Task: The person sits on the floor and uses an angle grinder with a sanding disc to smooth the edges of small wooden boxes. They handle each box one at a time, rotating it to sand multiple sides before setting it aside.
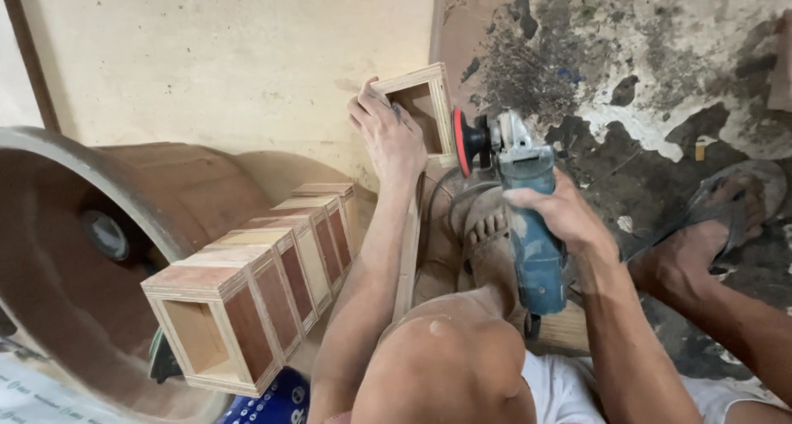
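- My left hand (394,135) grips a small plywood box (421,110), held up near the wall.
- My right hand (561,214) clasps the blue angle grinder (528,226), disc touching the box's edge.
- A row of boxes (264,275) sits beside me, whether sanded I cannot tell; this one is in progress.

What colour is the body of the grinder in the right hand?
Blue-teal, with a grey metal head; the grinder shows best in the head view, held by the right hand.

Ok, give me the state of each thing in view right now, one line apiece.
Left hand: gripping the small wooden box.
Small wooden box: held up, open side toward camera, sanding disc at its right edge.
Right hand: wrapped around the grinder body.
Blue angle grinder: held; spinning cannot be told.
Row of plywood boxes: lined up, open-fronted, untouched.
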